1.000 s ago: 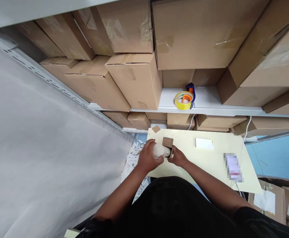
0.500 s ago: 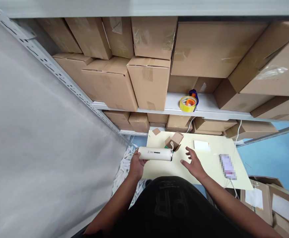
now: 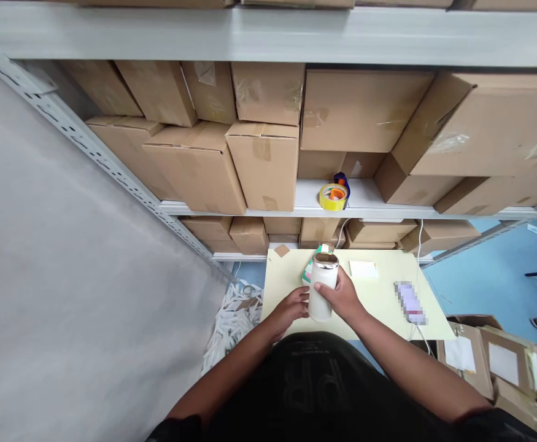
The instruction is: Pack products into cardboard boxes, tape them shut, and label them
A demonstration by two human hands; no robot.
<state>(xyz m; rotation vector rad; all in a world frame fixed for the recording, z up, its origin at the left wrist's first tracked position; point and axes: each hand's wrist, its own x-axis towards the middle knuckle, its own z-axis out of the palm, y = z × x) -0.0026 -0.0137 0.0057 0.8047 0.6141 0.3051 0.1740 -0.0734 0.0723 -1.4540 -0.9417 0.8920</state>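
Note:
My right hand [image 3: 344, 296] grips a white bottle [image 3: 321, 301] with a shiny chrome rim, its thumb across the front. The bottle stands roughly upright in the air above the table, chrome end up; the top inside the rim looks brown. To its left, my left hand [image 3: 290, 313] has curved, parted fingers close to the bottle's side; whether they touch it I cannot tell. Partly hidden behind the bottle is a small green and white box [image 3: 309, 268] on the pale yellow table [image 3: 280, 282].
White cards [image 3: 363, 269] and a phone [image 3: 409, 302] with a cable lie on the table's right. Yellow tape in a dispenser [image 3: 333, 196] sits on the shelf among cardboard boxes [image 3: 263, 166]. Paper scraps [image 3: 234, 313] pile on the left floor; cartons [image 3: 468, 356] stand at lower right.
The bottle has gone from lying level in my left hand to upright in my right hand. My left hand has let go and is beside it. The view has shifted slightly.

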